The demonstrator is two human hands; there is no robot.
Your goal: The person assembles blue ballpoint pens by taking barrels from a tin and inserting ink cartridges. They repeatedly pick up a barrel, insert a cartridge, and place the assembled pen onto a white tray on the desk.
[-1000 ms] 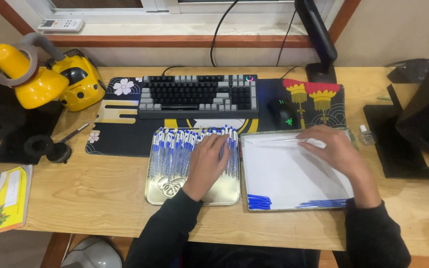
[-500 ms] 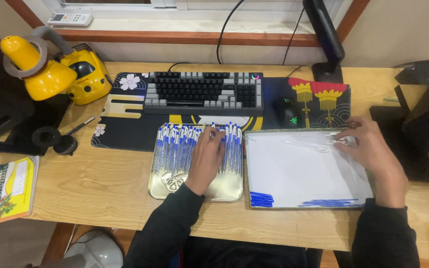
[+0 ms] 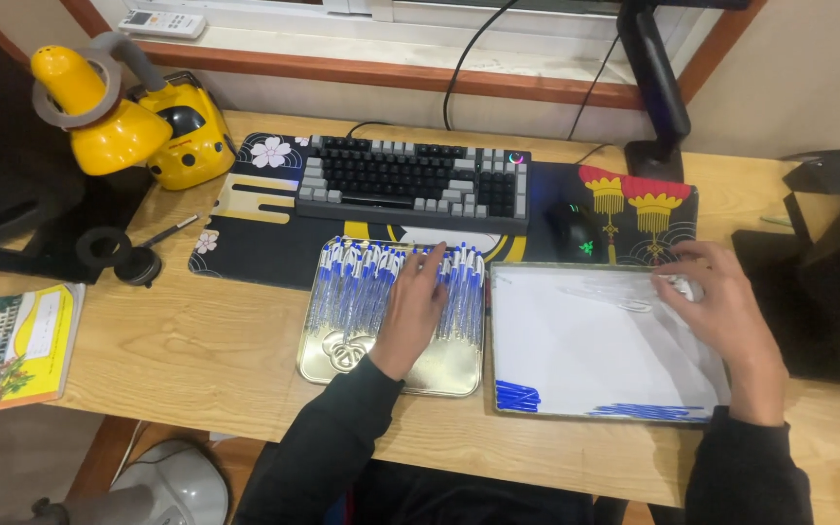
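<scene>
Grip: your left hand [image 3: 415,309] lies flat, fingers spread and clamped on nothing, palm down on the row of pens [image 3: 391,282]. Your right hand [image 3: 721,311] rests on the far right corner of the white sheet [image 3: 595,340]; its fingers curl near something small and pale, but you cannot tell whether they pinch it.
Pens: they fill the gold tin [image 3: 342,355] directly under your left hand, showing on both sides of it, at 9 and 3 o'clock from the palm.
Pen direction: their long axes run from 6 to 12 o'clock, side by side, white ends toward the keyboard [image 3: 410,180].
Sheet: it sits in a second tray just beside the tin at 3 o'clock, with blue marks along its near edge.
Around: the keyboard lies at 12 o'clock from the tin on a dark desk mat [image 3: 255,209]; a black mouse [image 3: 574,231] sits at 1 o'clock from it. A yellow lamp [image 3: 99,107] stands at 10 o'clock, a booklet [image 3: 12,345] at 9 o'clock on the table [image 3: 177,331].
In the way: your left hand covers the middle pens.
</scene>
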